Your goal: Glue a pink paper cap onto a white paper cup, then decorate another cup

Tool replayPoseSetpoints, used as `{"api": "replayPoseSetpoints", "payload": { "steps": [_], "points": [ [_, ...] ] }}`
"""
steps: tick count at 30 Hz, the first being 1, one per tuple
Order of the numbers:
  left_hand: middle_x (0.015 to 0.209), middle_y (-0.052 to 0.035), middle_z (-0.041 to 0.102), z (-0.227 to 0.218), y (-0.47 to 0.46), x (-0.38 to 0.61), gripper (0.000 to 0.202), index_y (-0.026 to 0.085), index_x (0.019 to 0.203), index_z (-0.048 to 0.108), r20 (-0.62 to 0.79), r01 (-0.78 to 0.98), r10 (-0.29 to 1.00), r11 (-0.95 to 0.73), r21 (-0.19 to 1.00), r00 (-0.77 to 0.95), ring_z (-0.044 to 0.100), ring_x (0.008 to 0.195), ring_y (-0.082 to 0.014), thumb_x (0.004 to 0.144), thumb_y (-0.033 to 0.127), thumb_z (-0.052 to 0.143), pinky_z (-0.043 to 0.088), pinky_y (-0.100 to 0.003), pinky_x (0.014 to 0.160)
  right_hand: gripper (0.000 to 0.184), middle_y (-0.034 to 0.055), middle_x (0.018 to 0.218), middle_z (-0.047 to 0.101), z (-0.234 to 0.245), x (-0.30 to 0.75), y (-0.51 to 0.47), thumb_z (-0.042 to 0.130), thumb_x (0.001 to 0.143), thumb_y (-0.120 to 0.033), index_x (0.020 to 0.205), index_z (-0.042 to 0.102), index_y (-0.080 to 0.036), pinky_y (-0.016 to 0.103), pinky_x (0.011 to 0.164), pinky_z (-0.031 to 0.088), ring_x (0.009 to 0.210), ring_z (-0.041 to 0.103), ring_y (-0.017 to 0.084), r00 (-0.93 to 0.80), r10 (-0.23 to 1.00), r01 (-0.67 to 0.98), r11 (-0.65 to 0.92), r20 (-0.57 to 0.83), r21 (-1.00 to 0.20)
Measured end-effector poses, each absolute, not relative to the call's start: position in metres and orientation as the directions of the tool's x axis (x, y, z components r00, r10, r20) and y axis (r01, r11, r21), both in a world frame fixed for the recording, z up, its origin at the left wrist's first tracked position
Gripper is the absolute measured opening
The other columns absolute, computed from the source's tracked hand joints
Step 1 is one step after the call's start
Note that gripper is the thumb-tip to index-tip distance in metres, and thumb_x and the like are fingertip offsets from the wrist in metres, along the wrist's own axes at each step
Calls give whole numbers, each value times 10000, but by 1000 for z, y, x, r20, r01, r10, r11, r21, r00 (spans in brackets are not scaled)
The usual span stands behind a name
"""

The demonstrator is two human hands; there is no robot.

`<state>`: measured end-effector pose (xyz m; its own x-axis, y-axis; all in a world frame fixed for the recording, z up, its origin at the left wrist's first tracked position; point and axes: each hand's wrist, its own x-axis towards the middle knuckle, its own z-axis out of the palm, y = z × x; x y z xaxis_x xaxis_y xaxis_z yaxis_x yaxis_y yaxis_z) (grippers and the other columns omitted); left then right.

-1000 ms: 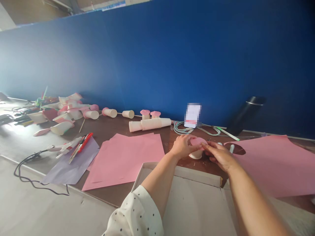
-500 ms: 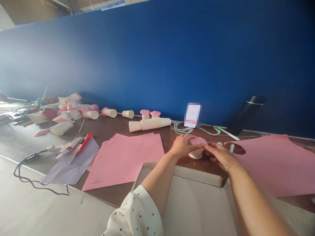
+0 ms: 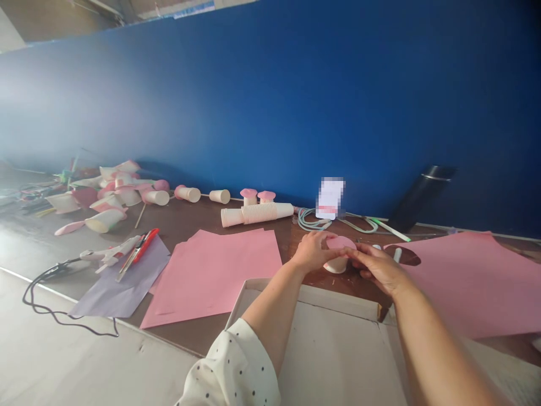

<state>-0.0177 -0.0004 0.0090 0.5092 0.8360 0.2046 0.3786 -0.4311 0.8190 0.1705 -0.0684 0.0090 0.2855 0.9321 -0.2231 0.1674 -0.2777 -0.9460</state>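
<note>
A pink paper circle (image 3: 340,243) lies on top of an upside-down white paper cup (image 3: 336,266) in front of me. My left hand (image 3: 313,251) has its fingers closed on the circle's left and near edge. From the right, my right hand (image 3: 377,267) pinches the same circle's edge with thumb and fingers. The cup stands on the brown table, partly covered by the circle and my fingers. Beyond the hands are coiled pale cables (image 3: 313,220) and a phone-like white rectangle (image 3: 330,197), blurred out.
A cardboard box lid (image 3: 338,349) lies under my forearms. Pink sheets (image 3: 220,270) are at left, a large pink sheet (image 3: 477,287) with a cut hole at right. Behind lie stacked paper cups (image 3: 262,212) and a dark bottle (image 3: 420,197). A red cutter (image 3: 143,248) and glue gun (image 3: 112,254) rest farther left.
My hands, the circle and the cup hold almost still. At the far left edge, a dark blurred shape has gone out of view.
</note>
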Motion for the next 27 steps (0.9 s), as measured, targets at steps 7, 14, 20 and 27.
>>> {"api": "replayPoseSetpoints", "payload": {
  "steps": [7,14,20,27],
  "points": [
    [1331,-97,663,12,-3,-18,620,266,1244,696,195,378,842,-418,826,504,559,1274,-324,748,632,764,444,-458,1099,495,49,942,705,14,167,-72,796,700,-672,964,746,-256,179,466,354,735,572,128,277,943,128,-226,-185,-966],
    [1307,-88,672,16,-5,-19,582,271,1238,699,185,375,847,-403,835,498,570,1269,-319,755,587,774,448,-458,1099,524,107,883,685,17,165,-68,653,770,-784,873,656,-270,272,371,320,637,597,179,341,924,104,-221,-174,-970],
    [1314,-95,663,16,-5,-19,599,279,1252,695,175,370,849,-391,843,499,563,1276,-328,748,591,778,443,-474,1106,469,59,752,626,19,161,-67,754,739,-698,815,641,-249,230,337,266,552,514,118,360,913,24,-213,-191,-977],
    [1357,-102,641,13,-4,-18,585,278,1249,692,179,358,850,-388,849,495,544,1302,-330,752,573,780,437,-473,1110,412,36,750,640,12,162,-67,772,730,-612,872,685,-235,206,391,285,598,540,128,366,922,130,-189,-130,-973]
  ]
}}
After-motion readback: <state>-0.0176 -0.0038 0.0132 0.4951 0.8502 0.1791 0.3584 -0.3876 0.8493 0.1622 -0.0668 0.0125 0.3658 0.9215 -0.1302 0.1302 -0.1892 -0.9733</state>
